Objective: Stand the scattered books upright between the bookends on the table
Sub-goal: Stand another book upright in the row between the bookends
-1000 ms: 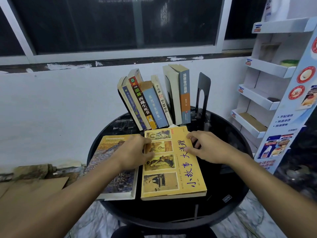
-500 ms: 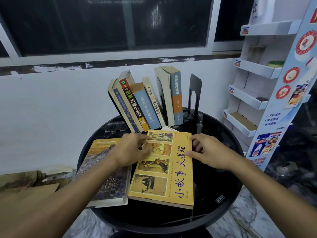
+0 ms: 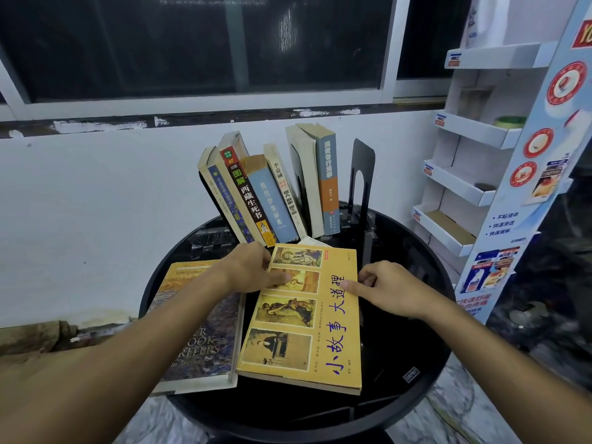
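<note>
On the round black table [image 3: 403, 363], a dark paperback [image 3: 198, 318] is lying flat. The left hand [image 3: 250, 267] is gripping the left edge of the yellow book [image 3: 307, 315], which is lying flat in front of the leaning row of books [image 3: 272, 193]. The right hand [image 3: 384, 286] is pinching its right edge, near the black bookend [image 3: 362, 181].

Dim indoor light, wide-angle warp.
Window [image 3: 144, 43] black with one faint glare streak; white wall [image 3: 80, 203] evenly lit, soft shadows only. Glossy table [image 3: 400, 315] reflects faintly. Shelf [image 3: 480, 136] and forearms [image 3: 96, 379] bend and soften near edges; centre sharp.
</note>
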Demonstrator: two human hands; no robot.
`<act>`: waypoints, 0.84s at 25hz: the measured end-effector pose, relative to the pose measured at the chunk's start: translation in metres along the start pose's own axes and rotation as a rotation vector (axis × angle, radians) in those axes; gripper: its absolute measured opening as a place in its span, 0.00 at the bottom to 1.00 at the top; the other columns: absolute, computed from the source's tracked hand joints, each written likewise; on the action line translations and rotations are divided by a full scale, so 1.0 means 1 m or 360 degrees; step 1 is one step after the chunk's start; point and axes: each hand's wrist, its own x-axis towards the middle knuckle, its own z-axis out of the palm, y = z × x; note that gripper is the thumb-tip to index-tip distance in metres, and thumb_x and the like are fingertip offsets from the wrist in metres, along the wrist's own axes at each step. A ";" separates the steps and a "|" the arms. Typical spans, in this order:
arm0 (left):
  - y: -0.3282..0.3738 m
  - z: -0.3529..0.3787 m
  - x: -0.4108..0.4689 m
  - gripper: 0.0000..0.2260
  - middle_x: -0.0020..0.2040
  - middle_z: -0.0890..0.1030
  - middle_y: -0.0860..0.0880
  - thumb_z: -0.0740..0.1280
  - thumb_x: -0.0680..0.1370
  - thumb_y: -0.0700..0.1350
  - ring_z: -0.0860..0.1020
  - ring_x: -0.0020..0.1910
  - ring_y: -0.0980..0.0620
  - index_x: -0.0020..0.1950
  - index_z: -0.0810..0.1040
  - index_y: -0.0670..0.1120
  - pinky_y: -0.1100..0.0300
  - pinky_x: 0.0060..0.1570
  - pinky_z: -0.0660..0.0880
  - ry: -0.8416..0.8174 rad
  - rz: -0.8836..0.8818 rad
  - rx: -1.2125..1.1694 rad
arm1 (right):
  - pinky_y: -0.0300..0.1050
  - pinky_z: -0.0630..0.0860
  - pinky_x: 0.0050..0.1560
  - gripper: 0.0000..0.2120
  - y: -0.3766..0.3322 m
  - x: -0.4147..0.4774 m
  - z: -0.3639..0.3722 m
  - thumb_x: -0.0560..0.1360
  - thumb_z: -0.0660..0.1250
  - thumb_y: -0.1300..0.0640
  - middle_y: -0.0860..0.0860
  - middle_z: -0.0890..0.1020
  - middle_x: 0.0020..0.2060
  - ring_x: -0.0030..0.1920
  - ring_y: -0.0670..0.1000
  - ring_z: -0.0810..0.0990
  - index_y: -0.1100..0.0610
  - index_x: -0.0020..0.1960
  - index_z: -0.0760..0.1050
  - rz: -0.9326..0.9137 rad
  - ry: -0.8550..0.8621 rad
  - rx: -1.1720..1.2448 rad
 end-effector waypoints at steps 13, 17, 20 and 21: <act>-0.006 -0.001 -0.020 0.09 0.49 0.85 0.52 0.78 0.73 0.45 0.84 0.48 0.53 0.52 0.85 0.49 0.52 0.56 0.81 0.0232 0.0013 -0.0816 | 0.44 0.84 0.38 0.13 -0.026 -0.014 -0.005 0.73 0.76 0.58 0.58 0.86 0.45 0.42 0.51 0.88 0.64 0.52 0.78 -0.0007 0.0055 0.0921; -0.006 -0.020 -0.033 0.12 0.49 0.88 0.47 0.75 0.75 0.38 0.87 0.49 0.48 0.57 0.83 0.43 0.44 0.56 0.82 0.0242 0.0120 -0.1124 | 0.47 0.83 0.36 0.14 -0.043 -0.014 -0.021 0.71 0.78 0.59 0.61 0.85 0.47 0.43 0.57 0.88 0.63 0.52 0.78 -0.0121 0.0145 0.0969; 0.000 -0.045 -0.043 0.15 0.50 0.88 0.49 0.75 0.75 0.40 0.86 0.51 0.47 0.62 0.83 0.46 0.46 0.57 0.81 0.0397 0.0296 -0.1057 | 0.48 0.84 0.37 0.14 -0.057 -0.010 -0.041 0.71 0.78 0.60 0.64 0.83 0.49 0.44 0.60 0.87 0.63 0.53 0.78 -0.0250 0.0226 0.0986; 0.004 -0.055 -0.047 0.16 0.49 0.88 0.51 0.75 0.75 0.41 0.85 0.51 0.47 0.62 0.83 0.48 0.48 0.57 0.81 0.0473 0.0342 -0.1023 | 0.47 0.84 0.36 0.15 -0.062 -0.008 -0.048 0.71 0.78 0.60 0.64 0.83 0.49 0.44 0.61 0.87 0.63 0.53 0.78 -0.0300 0.0258 0.0981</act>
